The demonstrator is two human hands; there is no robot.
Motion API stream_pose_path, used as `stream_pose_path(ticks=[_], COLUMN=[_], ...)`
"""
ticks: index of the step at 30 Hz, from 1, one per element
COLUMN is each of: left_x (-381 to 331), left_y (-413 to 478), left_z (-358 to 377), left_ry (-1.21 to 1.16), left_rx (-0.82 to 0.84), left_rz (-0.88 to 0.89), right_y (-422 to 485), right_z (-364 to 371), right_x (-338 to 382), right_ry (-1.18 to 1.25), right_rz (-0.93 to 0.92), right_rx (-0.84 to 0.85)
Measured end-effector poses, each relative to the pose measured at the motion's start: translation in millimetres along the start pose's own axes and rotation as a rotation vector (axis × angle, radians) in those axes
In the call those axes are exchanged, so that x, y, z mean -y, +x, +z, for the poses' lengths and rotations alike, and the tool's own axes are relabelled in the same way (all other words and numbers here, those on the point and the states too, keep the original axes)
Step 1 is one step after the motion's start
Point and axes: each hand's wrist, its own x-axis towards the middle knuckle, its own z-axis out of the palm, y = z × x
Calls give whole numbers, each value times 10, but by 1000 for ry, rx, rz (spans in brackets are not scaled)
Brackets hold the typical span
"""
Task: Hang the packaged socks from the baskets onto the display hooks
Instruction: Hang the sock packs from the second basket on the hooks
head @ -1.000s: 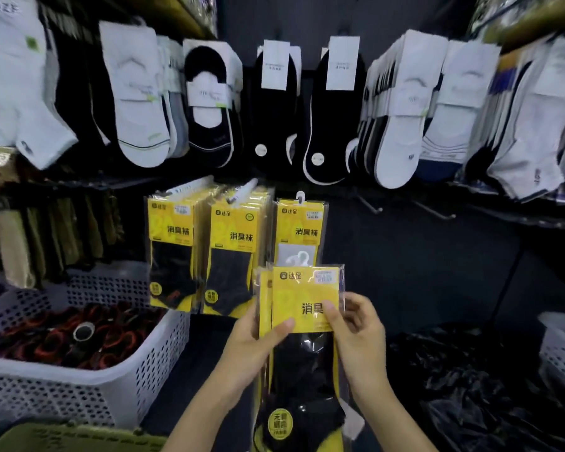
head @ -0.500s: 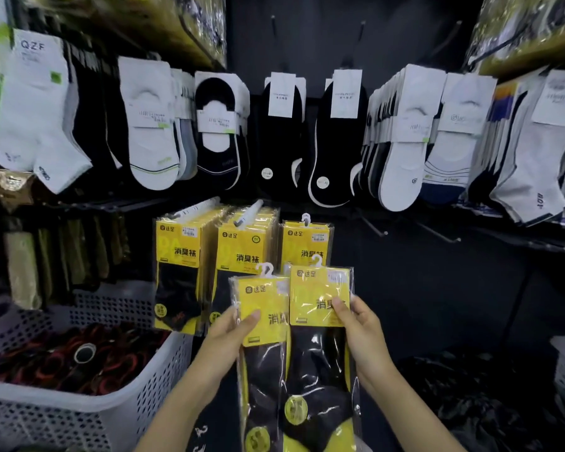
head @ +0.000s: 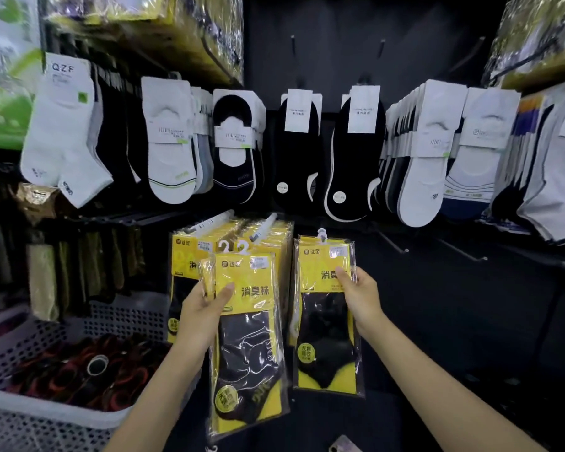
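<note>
My left hand (head: 203, 308) grips a small stack of yellow-and-black sock packs (head: 245, 337), tilted, in front of two full hooks of the same packs (head: 229, 236). My right hand (head: 359, 298) pinches a single sock pack (head: 327, 321) by its yellow header. That pack's white hanger sits at the hook (head: 321, 232) to the right of the full ones. I cannot tell whether another pack hangs behind it.
A white perforated basket (head: 46, 415) of red-and-black items stands at lower left. Rows of white and black socks (head: 300, 148) hang above. Bare hooks (head: 395, 244) stick out of the dark panel to the right. Dark plastic lies at lower right.
My hands have moved apart and up. The right hand carried one pack up to the hook right of the full rows, while the left hand shifted the remaining packs to the left.
</note>
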Motion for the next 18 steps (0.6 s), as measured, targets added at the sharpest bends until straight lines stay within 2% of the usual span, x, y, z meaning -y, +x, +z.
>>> stream_pose_path(ticks=[5, 9, 11, 15, 16, 18], left_x=[2, -4, 3, 16, 13, -10], left_y=[-57, -108, -150, -234, -254, -299], left_z=[56, 104, 138, 287, 332, 423], left_ry=[-18, -54, -53, -60, -71, -114], left_rx=[20, -14, -42, -58, -56, -37], left_rz=[12, 16, 25, 6, -2, -23], right_y=[243, 172, 4, -527, -637, -793], right_z=[29, -44, -57, 21, 40, 50], right_x=[-171, -261, -274, -151, -115, -56], right_ry=[59, 19, 44, 102, 117, 164], right_rz=[201, 207, 173, 110, 73, 27], right_rx=[-172, -375, -286, 133, 178, 161])
